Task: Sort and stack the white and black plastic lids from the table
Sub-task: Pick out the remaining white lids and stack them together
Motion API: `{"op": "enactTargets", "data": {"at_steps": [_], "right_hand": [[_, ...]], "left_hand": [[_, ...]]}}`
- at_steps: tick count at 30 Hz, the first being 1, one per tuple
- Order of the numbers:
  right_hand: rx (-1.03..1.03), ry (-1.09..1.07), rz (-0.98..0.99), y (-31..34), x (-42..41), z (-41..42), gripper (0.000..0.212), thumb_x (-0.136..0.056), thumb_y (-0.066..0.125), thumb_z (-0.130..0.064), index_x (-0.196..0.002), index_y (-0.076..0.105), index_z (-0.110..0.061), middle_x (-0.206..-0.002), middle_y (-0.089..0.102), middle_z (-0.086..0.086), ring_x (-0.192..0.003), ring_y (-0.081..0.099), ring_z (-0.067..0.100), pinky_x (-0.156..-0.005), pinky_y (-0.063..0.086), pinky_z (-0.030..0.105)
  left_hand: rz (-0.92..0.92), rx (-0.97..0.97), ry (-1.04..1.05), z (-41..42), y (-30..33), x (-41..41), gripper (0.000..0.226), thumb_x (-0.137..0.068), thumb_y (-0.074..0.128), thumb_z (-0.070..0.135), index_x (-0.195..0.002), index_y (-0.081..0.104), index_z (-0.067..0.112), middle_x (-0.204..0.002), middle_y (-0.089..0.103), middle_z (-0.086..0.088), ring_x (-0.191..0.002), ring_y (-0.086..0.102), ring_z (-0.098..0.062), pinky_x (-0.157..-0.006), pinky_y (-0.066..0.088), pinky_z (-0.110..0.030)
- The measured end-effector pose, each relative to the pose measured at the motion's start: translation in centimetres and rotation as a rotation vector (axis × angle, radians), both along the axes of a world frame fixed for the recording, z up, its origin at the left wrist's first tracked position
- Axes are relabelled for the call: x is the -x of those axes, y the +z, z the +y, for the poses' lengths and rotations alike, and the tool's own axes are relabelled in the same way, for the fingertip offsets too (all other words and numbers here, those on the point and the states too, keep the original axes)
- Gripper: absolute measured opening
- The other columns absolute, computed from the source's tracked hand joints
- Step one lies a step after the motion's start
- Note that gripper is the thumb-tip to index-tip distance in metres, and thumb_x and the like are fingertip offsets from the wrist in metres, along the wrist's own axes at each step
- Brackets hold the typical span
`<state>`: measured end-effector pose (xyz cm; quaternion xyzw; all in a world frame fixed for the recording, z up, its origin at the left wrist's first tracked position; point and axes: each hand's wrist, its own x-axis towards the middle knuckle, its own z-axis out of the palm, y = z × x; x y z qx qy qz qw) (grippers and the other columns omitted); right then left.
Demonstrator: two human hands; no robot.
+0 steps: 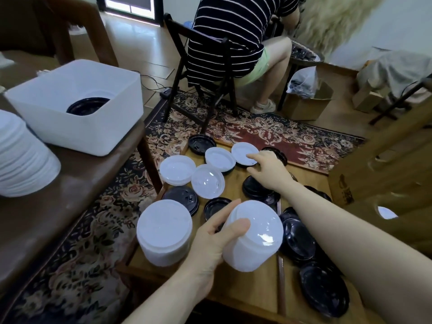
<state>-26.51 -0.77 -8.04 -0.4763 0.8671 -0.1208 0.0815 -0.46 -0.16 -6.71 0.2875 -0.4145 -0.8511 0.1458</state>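
Wooden counter point(257, 291): your left hand point(210, 242) clamps the white lid stack point(253, 235); your right hand point(268, 168), fingers relaxed, touches a far white lid point(243, 152); pinch its rim next.

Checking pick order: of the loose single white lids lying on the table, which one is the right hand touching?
The farthest white lid, rightmost of the four, by the table's far edge. The right hand has its fingertips on it; the other three lie untouched to its left.

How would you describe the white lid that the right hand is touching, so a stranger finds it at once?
Look at the low wooden table and go to its far edge by the red carpet. The white lid there is the farthest right of the loose white ones. Only this lid has the right hand resting fingertips on it, with a black lid just behind.
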Motion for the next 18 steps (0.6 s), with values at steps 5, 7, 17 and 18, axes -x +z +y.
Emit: {"op": "enactTargets", "data": {"at_steps": [5, 7, 17, 18], "right_hand": [[-0.149, 0.017, 0.211, -1.3, 1.2, -2.3, 0.031, -0.096, 0.056, -0.026, -0.126, 0.062, -0.021, -0.123, 0.061, 0.006, -0.125, 0.043, 0.028, -0.097, 0.036, 0.041], [-0.183, 0.036, 0.272, -1.6, 1.1, -2.4, 0.027, -0.096, 0.057, -0.028, -0.121, 0.063, -0.022, -0.118, 0.061, 0.006, -0.122, 0.044, 0.027, -0.096, 0.034, 0.039], [-0.226, 0.036, 0.407, -1.9, 1.3, -3.1, 0.025, -0.099, 0.052, -0.024, -0.117, 0.067, -0.019, -0.117, 0.055, 0.008, -0.114, 0.041, 0.03, -0.088, 0.033, 0.036], [-0.242, 0.034, 0.432, -2.1, 1.4, -3.1, 0.024, -0.099, 0.05, -0.021, -0.114, 0.069, -0.019, -0.113, 0.056, 0.008, -0.112, 0.042, 0.029, -0.086, 0.033, 0.036]], "left_hand": [[0.004, -0.034, -0.009, -0.6, -0.3, 0.3, 0.065, -0.044, 0.085, 0.05, -0.108, 0.074, 0.049, -0.119, 0.072, 0.014, -0.115, 0.066, -0.011, -0.106, 0.048, -0.039], [0.008, -0.038, -0.015, -0.6, -0.3, 0.3, 0.064, -0.045, 0.085, 0.049, -0.108, 0.074, 0.049, -0.12, 0.072, 0.014, -0.114, 0.066, -0.01, -0.102, 0.05, -0.035], [0.015, -0.041, -0.006, -0.4, -0.2, 0.2, 0.066, -0.045, 0.085, 0.048, -0.111, 0.074, 0.047, -0.12, 0.072, 0.013, -0.111, 0.068, -0.008, -0.093, 0.052, -0.03], [0.016, -0.042, -0.007, -0.4, -0.2, 0.2, 0.066, -0.046, 0.085, 0.047, -0.111, 0.074, 0.047, -0.121, 0.072, 0.013, -0.111, 0.067, -0.008, -0.095, 0.052, -0.03]]}}
